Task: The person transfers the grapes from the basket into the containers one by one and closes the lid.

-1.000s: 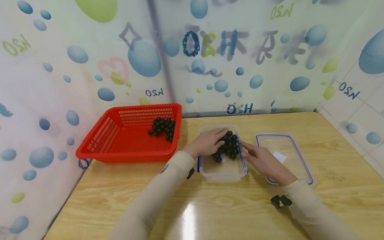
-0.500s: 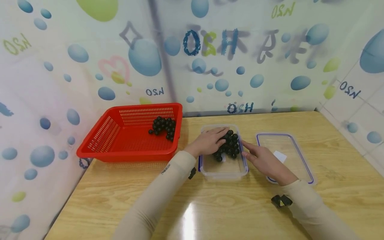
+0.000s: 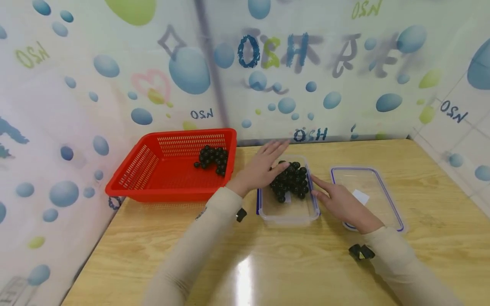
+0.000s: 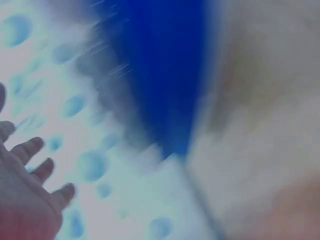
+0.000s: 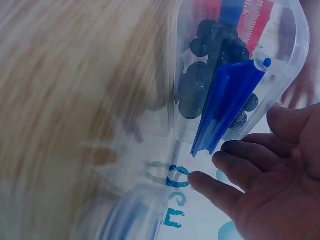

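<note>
A clear plastic container stands mid-table, holding a bunch of dark, grape-like round fruit. My left hand is raised over the container's left rim, fingers extended and palm down, holding nothing. In the left wrist view the fingers of that hand are spread. My right hand reaches to the container's right side, its fingertips right at the wall. In the right wrist view, that hand's fingers lie by the container's blue clip flap, nearly straight and not curled round it.
A red slotted basket stands at the left with more dark grapes in its right end. The container's blue-edged lid lies on the wooden table at the right. A patterned wall covering rises behind.
My left hand has lifted off the grapes and shifted up and back, baring more of the bunch. My right hand keeps its place by the container's right side.
</note>
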